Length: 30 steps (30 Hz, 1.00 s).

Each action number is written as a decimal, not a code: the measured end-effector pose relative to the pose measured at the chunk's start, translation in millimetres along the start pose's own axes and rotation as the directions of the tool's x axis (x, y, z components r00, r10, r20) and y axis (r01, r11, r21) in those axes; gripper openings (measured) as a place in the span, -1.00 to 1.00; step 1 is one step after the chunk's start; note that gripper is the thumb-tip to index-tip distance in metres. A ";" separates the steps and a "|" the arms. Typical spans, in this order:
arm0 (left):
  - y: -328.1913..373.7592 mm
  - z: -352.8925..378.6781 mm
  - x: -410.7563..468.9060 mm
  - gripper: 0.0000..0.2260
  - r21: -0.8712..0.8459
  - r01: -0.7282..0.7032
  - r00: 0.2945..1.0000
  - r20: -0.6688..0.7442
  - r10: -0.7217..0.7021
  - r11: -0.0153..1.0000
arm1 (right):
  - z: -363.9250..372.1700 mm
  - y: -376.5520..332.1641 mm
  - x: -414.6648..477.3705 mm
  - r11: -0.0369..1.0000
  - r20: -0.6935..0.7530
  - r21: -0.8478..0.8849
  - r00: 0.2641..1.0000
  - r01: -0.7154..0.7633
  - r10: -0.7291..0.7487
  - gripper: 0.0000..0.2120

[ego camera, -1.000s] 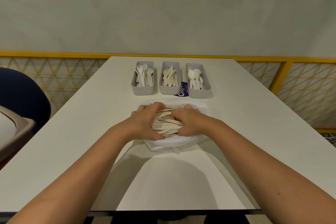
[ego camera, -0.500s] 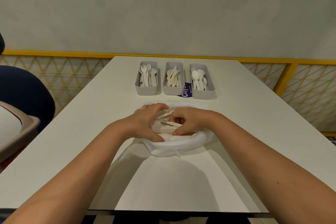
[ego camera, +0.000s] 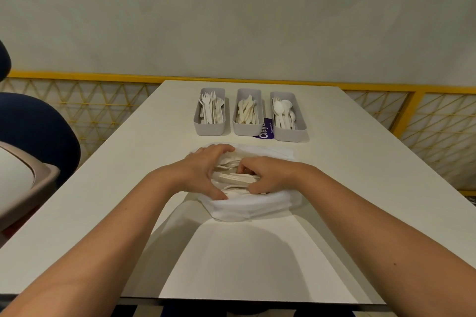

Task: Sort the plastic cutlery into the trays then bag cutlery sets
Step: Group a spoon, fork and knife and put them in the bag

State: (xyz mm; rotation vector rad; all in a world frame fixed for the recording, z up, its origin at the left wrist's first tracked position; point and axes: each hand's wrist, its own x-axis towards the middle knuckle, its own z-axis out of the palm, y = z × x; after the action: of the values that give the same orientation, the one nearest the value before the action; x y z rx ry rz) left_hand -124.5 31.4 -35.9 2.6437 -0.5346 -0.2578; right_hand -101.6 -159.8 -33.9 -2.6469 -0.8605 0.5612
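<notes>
Both hands are down in a white plastic bag at the middle of the desk; the left hand has its fingers spread in a wide curve over the far rim and its thumb at the near rim, while the right hand has its fingers curled onto a loose pile of pale cutlery, though whether it actually grips a piece cannot be told. The pieces between the hands lie mostly crosswise, long axes running left to right; their types are hard to make out and much of the pile is hidden under the palms. Beyond the fingers, well apart from them, three grey trays stand side by side, long axes pointing away: forks on the left, knives in the middle, spoons on the right. A purple label is half hidden between the last two. Bare desk lies open to both sides and toward the near edge. A dark blue chair is cut off at the left.
</notes>
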 end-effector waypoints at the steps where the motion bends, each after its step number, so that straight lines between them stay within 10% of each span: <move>1: 0.0 -0.7 0.1 -0.09 -0.004 0.000 1.000 -0.001 0.000 1.000 | 0.0 -0.5 0.4 1.000 0.009 -0.028 1.000 -0.009 0.009 -0.76; 9: -5.5 -5.9 -1.9 -0.09 -0.190 0.006 1.000 0.000 -0.006 0.982 | -3.7 1.6 -2.9 0.995 -0.029 -0.095 0.999 0.033 -0.036 -0.92; 17: -3.8 -23.0 -2.5 0.05 -0.620 -0.063 0.982 -0.180 -0.064 0.782 | -26.2 3.3 -13.6 0.959 -0.131 0.257 0.987 0.122 -0.090 -0.90; 30: 46.4 -22.0 32.3 -0.74 -0.920 -0.103 0.991 -0.125 -0.036 0.377 | -43.5 -16.9 0.6 0.413 -0.170 0.884 0.974 0.218 -0.151 -0.87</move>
State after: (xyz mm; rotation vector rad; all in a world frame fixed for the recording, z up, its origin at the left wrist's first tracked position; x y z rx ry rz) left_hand -104.6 -12.3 1.2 1.4817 -0.2504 -0.2665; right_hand -89.9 -153.3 10.8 -1.5182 -0.5560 0.6311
